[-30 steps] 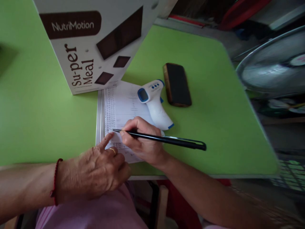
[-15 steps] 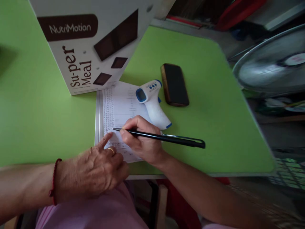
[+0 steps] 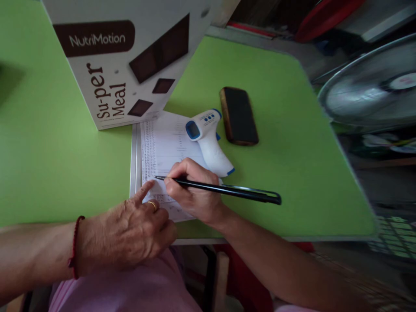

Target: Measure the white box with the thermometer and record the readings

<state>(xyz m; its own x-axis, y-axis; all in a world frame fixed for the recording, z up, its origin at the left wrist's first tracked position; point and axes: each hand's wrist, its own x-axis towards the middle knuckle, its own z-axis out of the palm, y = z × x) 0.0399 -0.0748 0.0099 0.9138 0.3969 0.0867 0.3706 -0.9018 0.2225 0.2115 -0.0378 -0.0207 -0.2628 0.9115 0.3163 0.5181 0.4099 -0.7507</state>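
Observation:
A black pen [image 3: 227, 189] is gripped in my right hand [image 3: 195, 188], its tip on a printed sheet of paper [image 3: 170, 151] with rows of small marks along its left part. My left hand [image 3: 126, 234] rests at the sheet's lower left with the index finger stretched out, its tip just below the pen's tip. The other left fingers are bent, and nothing shows in them. A white and blue infrared thermometer [image 3: 212, 151] lies over the sheet's right side, just beyond my right hand.
A tall white box [image 3: 123, 69] stands on the green table [image 3: 279, 173], at the sheet's far edge. Right of the thermometer lies a dark phone [image 3: 240, 116]. Past the table's right edge is a round fan [image 3: 373, 86]. A red object [image 3: 328, 17] sits behind.
My right hand and the pen have shifted very slightly. The left hand stays in place, and the thermometer, phone and box have not moved on the table.

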